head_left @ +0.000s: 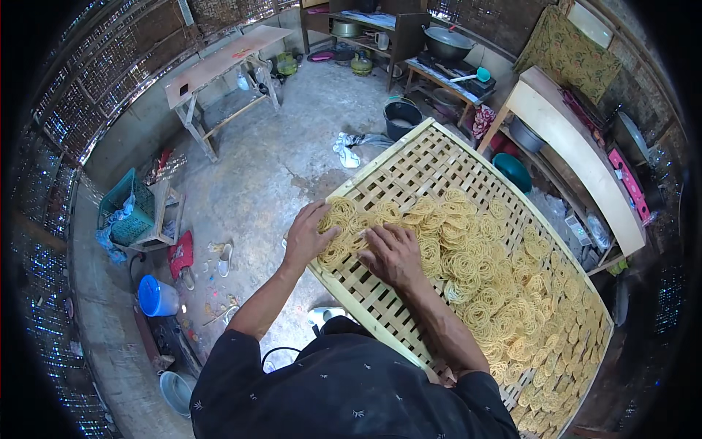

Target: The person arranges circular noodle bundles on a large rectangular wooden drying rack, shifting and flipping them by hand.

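Pale yellow coiled strands, shaped into flat round nests [485, 269], lie on a woven bamboo tray [378, 178] with a light wooden frame. At the tray's left corner, my left hand [308, 236] rests against a small cluster of nests [341, 208], thumb apart from the fingers. My right hand [396, 257] bends over the same cluster from the right, its fingertips touching the nests. Whether the right fingers grip one is hidden. Nests overlap in a heap right of this hand and spread more singly toward the tray's lower right.
A wooden table [230, 60] stands at the back left. Beyond the tray are a black bucket [403, 118] and a cloth [348, 151] on the concrete floor. A curved-front shelf [587, 164] stands to the right. A green crate [129, 208] and a blue-lidded bucket [158, 296] are at left.
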### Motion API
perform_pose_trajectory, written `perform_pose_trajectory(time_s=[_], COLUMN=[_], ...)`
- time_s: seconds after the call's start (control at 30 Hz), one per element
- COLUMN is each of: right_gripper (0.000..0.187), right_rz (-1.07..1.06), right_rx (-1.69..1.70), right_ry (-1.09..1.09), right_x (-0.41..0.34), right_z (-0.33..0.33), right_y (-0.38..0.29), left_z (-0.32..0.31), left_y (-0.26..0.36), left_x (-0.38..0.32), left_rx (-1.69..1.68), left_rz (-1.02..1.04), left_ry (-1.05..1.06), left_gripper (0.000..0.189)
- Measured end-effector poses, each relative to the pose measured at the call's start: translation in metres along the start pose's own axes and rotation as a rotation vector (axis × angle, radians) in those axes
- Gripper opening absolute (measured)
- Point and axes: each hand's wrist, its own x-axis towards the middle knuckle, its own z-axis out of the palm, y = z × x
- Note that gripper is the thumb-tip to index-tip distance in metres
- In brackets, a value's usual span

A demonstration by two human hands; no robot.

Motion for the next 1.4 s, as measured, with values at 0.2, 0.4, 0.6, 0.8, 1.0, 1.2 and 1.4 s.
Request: perform_pose_trajectory(time_s=[0.2,0.4,0.6,0.8,1.0,1.2,1.4], right_gripper=[0.030,0.052,0.079,0.066,0.039,0.022,0.027], right_rz=[0.034,0.101,0.190,0.384,0.660,0.879,1.079], right_rx=[0.089,0.065,0.076,0.554,1.052,1.178,1.064], right_ry=[0.087,0.011,-0.198,-0.061,-0.041,0.070,0.397], right_x=[0.004,0.045,0.064,0.068,0.046,0.009,-0.026], right_z=[-0.007,0.021,0.068,0.058,0.036,-0.034,-0.053], right_y=[0.005,0.003,-0.005,-0.006,0.006,0.031,0.043], left_z=[0.004,0.010,0.014,0.008,0.021,0.025,0.021], left_y=[-0.012,-0.008,-0.004,-0.006,0.049,0.090,0.100], left_x=[-0.003,-0.010,-0.015,-0.014,-0.021,-0.016,0.001], left_rx=[-0.155,-0.213,-0.168,-0.168,-0.739,-0.539,-0.625], left_rz=[-0.008,-0.111,-0.037,-0.034,-0.210,-0.101,0.000], left_ry=[0.094,0.259,0.342,0.190,0.063,-0.085,-0.211], left_gripper=[0.045,0.040,0.041,0.045,0.055,0.044,0.023])
